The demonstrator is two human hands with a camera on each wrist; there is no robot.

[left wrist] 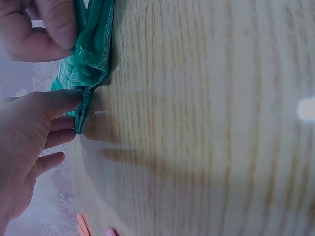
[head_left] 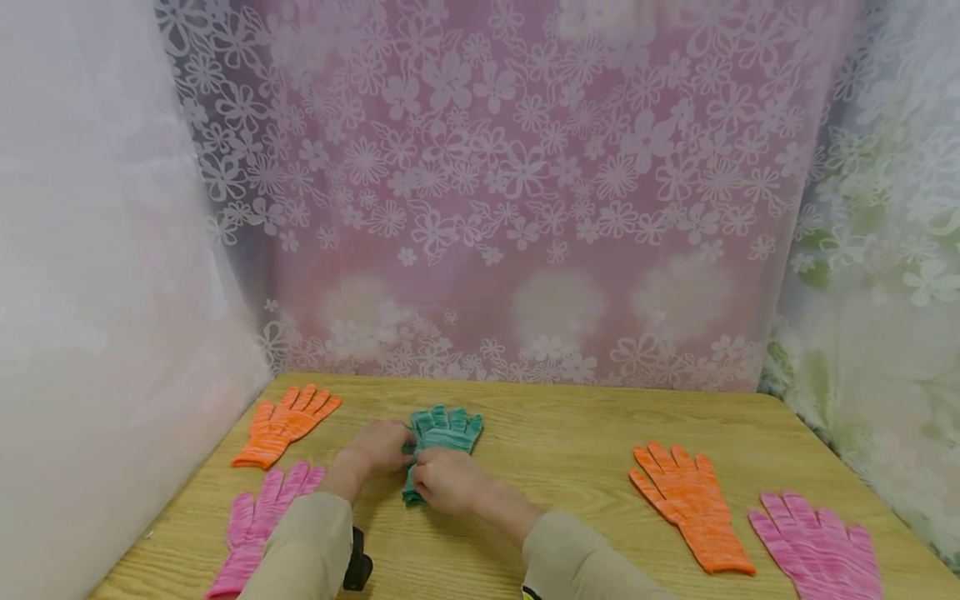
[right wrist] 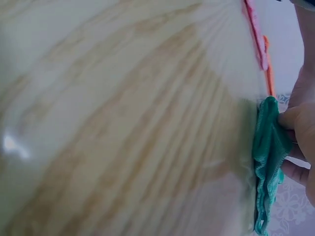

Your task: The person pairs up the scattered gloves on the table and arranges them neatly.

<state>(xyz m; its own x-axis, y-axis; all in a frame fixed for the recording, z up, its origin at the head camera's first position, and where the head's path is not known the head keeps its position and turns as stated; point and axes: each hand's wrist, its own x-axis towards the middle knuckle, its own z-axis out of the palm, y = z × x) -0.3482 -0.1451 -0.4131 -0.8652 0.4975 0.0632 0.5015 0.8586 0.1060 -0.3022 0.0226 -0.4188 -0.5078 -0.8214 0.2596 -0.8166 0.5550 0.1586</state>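
Observation:
A green knit glove (head_left: 446, 429) lies on the table with its fingers toward the back edge and its cuff toward me. My left hand (head_left: 381, 446) is at the glove's left side; in the left wrist view its thumb and fingers pinch the glove's thin edge. From the right, my right hand (head_left: 448, 480) reaches across the glove near its cuff. The right wrist view shows that hand's thumb and fingers pinching a raised green fold (right wrist: 270, 147). Part of the glove's middle is hidden under my hands.
At left lie an orange glove (head_left: 285, 425) and a pink glove (head_left: 258, 521), the latter partly behind my left sleeve. Another orange glove (head_left: 690, 504) and pink glove (head_left: 825, 546) lie at right. Flowered curtains (head_left: 517, 208) surround the wooden table (head_left: 555, 433).

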